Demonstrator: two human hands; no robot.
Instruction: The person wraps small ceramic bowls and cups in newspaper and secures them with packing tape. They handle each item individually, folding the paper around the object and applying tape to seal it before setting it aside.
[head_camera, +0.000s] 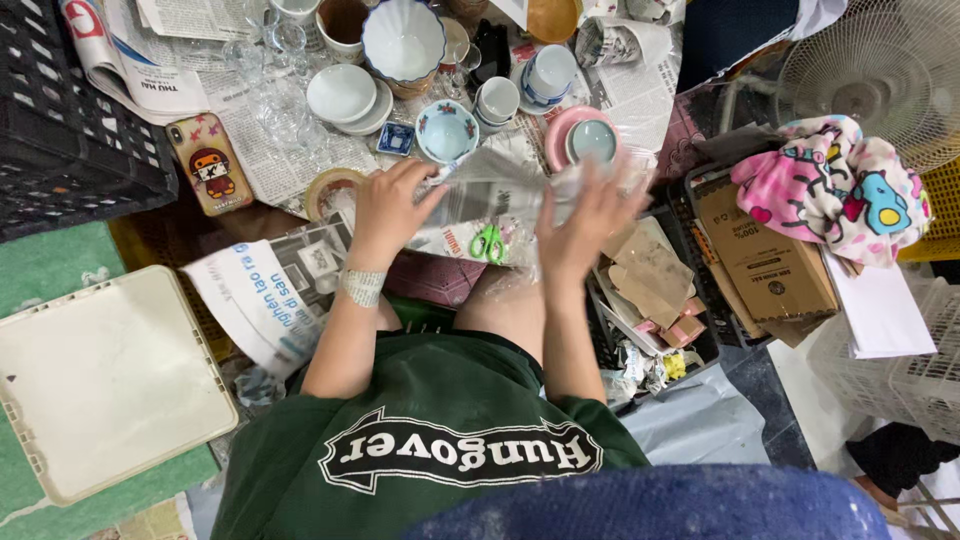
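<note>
Newspaper-covered floor space spreads before a seated person in a green shirt. Nearest, the left hand pinches one edge of a clear plastic sheet; the right hand, blurred, fingers spread, presses its other side. Green-handled scissors lie just beneath. Beyond stand a pink bowl, small cups and a blue-rimmed bowl.

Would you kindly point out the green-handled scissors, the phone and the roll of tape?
Green-handled scissors (488, 243), head view, on the handle loops.
Phone (208, 163), head view, on the middle of its patterned case.
Roll of tape (331, 187), head view, on the visible ring.
</note>
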